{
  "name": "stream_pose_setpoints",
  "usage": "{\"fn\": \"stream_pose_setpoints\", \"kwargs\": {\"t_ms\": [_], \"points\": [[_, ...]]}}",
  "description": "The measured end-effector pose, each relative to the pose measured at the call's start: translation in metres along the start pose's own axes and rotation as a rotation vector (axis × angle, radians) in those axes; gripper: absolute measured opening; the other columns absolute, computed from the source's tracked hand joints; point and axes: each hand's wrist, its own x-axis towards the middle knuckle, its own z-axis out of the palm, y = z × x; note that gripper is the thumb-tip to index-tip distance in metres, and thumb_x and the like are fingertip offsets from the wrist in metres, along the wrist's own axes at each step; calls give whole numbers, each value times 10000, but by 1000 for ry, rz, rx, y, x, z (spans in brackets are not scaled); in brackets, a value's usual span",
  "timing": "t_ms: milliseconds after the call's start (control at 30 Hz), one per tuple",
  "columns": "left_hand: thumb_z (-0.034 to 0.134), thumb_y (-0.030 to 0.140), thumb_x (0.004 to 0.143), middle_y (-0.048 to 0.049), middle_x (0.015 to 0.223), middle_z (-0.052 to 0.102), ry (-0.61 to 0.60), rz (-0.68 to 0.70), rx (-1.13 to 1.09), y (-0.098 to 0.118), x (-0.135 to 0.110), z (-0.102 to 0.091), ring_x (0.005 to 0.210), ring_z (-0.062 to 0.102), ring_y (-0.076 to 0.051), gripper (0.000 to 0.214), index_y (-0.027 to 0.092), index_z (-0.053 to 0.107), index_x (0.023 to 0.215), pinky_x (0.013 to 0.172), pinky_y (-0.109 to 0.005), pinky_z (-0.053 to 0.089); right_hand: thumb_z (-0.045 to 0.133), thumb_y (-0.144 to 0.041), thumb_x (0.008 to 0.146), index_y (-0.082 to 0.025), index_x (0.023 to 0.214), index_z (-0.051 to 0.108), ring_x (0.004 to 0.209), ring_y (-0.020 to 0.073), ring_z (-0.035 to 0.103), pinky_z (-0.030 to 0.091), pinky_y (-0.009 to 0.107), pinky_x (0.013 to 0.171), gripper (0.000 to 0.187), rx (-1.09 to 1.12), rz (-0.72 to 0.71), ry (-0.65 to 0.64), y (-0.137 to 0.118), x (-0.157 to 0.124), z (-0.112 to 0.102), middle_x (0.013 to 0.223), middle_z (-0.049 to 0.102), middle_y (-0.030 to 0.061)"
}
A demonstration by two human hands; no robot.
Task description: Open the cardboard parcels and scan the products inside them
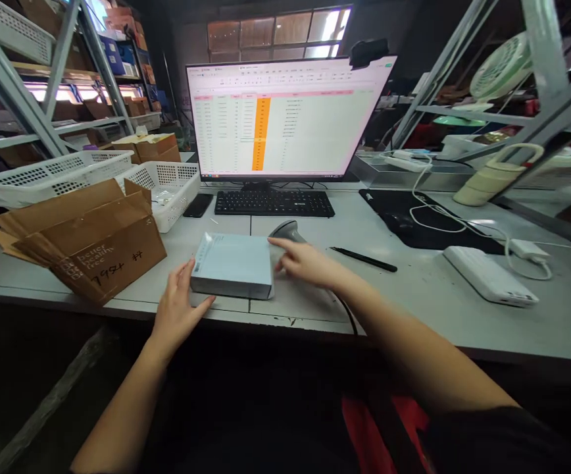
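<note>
A flat, pale blue box in clear wrap lies on the white desk, with small print along its left end. My left hand is at the box's near left corner. Its thumb stretches along the front and its fingers reach up the left side, spread apart. My right hand is at the right side, its index finger stretched to the box's edge and the other fingers loosely bent. Just behind that hand lies a grey handheld barcode scanner; its handle is mostly hidden, and a dark cable runs off the desk's front edge.
An opened brown carton and white plastic baskets stand at left. A monitor showing a spreadsheet rises behind the keyboard. On the right are a black pen, a white power bank, cables and a cream bottle.
</note>
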Motion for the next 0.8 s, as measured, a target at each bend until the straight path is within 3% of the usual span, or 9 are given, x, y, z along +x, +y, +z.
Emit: {"fn": "stream_pose_setpoints", "kwargs": {"t_ms": [67,167,233,333,467,567,633,733,800], "points": [[781,508,872,-168,1725,265,65,92,73,-7,-3,2,1512,452,-425,884,302,361,1622,1143,-654,513,310,-179,1033,-267,1594,524,1014,192,737,581,305,929,607,-63,170,100,28,28,-23,1251,768,51],[799,555,863,-166,1746,224,54,199,171,-17,-5,6,1525,427,-451,907,310,350,1612,1071,-683,560,324,-110,1011,-189,1578,561,1389,309,560,471,456,1157,619,-203,360,214,75,70,-45,1580,551,144],[754,574,903,-165,1716,313,57,242,225,-21,-5,9,1470,500,-453,844,310,353,1597,933,-633,641,421,-93,981,-199,1551,603,1505,374,429,397,534,1219,607,-246,410,198,98,90,-44,1682,419,157],[696,573,953,-184,1654,423,152,337,258,-24,-4,14,1384,590,-428,705,266,431,1529,790,-506,684,492,-91,963,-292,1503,658,1581,373,315,304,557,1277,600,-288,411,175,117,110,-28,1736,343,99],[722,417,972,-203,1511,573,322,573,188,-27,-3,18,1395,590,-386,519,195,520,1396,934,-492,663,491,-99,951,-279,1467,690,1582,371,317,309,570,1269,582,-292,396,179,126,124,-9,1723,371,107],[795,333,915,-166,1331,687,394,732,131,-32,-5,17,1396,584,-373,512,194,547,1341,1036,-528,624,485,-104,926,-240,1423,719,1544,399,374,342,627,1231,566,-254,394,217,126,128,-12,1682,432,134],[852,344,859,-126,1253,716,399,780,117,-39,-9,17,1346,614,-359,582,245,560,1352,1030,-533,632,458,-108,922,-174,1424,708,1519,402,410,365,631,1215,564,-217,371,283,120,128,-22,1661,447,176],[890,298,810,-55,1211,733,371,822,101,-55,-16,16,1253,669,-318,667,377,559,1383,1057,-569,629,378,-104,937,-75,1504,603,1507,334,443,382,550,1236,611,-152,258,424,99,121,-43,1622,486,212],[864,230,822,-8,1175,742,357,832,80,-66,-20,16,1199,704,-291,648,458,579,1357,1066,-587,628,381,-127,940,-92,1500,597,1462,296,503,409,510,1231,601,-112,151,477,75,111,-52,1554,571,181]]}}
